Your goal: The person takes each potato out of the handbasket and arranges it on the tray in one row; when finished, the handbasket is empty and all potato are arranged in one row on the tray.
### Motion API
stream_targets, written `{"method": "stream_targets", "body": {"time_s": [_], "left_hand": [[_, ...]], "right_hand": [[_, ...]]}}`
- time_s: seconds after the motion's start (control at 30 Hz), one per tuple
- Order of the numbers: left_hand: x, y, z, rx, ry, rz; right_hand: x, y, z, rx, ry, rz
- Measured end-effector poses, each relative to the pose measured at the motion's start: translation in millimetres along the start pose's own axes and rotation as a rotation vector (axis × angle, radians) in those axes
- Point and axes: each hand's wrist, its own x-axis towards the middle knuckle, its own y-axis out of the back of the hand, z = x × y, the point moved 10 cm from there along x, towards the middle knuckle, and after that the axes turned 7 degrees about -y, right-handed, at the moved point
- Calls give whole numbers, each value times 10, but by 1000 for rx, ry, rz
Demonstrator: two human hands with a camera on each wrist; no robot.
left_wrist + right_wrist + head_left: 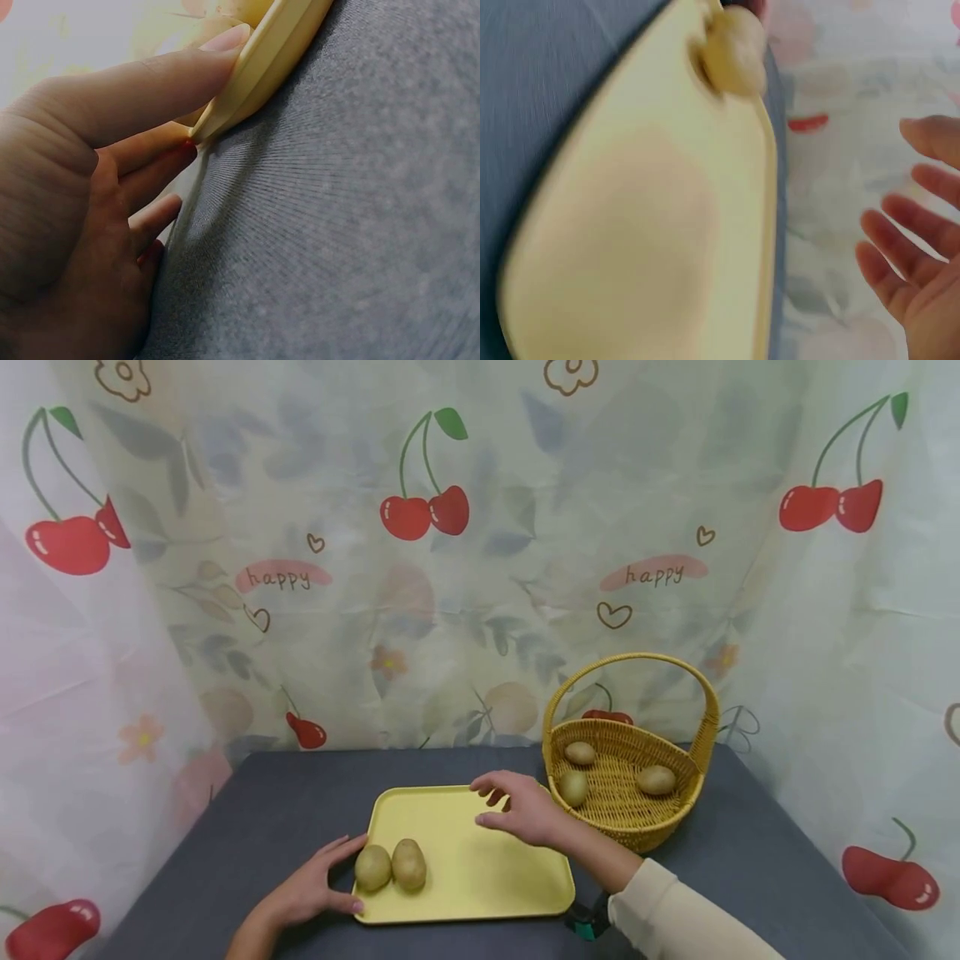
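Note:
A pale yellow tray (480,893) lies on the dark cloth, with two potatoes at its left end: a rounder potato (372,867) by the rim and a longer potato (408,865) beside it. At the tray's left edge rests my left hand (315,878), fingers spread along the outside and thumb at the near corner. The left wrist view shows that thumb (165,86) lying straight across the rim. Over the tray's far right part, my right hand (521,810) hovers with loosely bent fingers and holds nothing; in the right wrist view its fingers (915,240) are spread apart.
Behind the right forearm stands a wicker basket (622,806) with a tall arched handle. Inside are three more potatoes: a far one (580,753), a left one (573,788) and a right one (657,780). A cherry-print curtain (465,635) encloses the back and sides.

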Motion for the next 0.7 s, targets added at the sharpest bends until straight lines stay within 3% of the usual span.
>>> {"method": "stream_targets", "body": {"time_s": [0.1,0.23,0.53,0.7], "left_hand": [[-10,-3,-19,-6,9,-3],[-20,-7,-33,-16,23,-5],[-14,-14,-30,-25,35,-8],[0,-25,-34,-38,36,-19]], "right_hand": [[-13,201,56,-7,15,-33],[-9,450,192,-5,-29,-87],[5,851,697,83,-225,-220],[14,991,1030,109,-336,-166]]}}
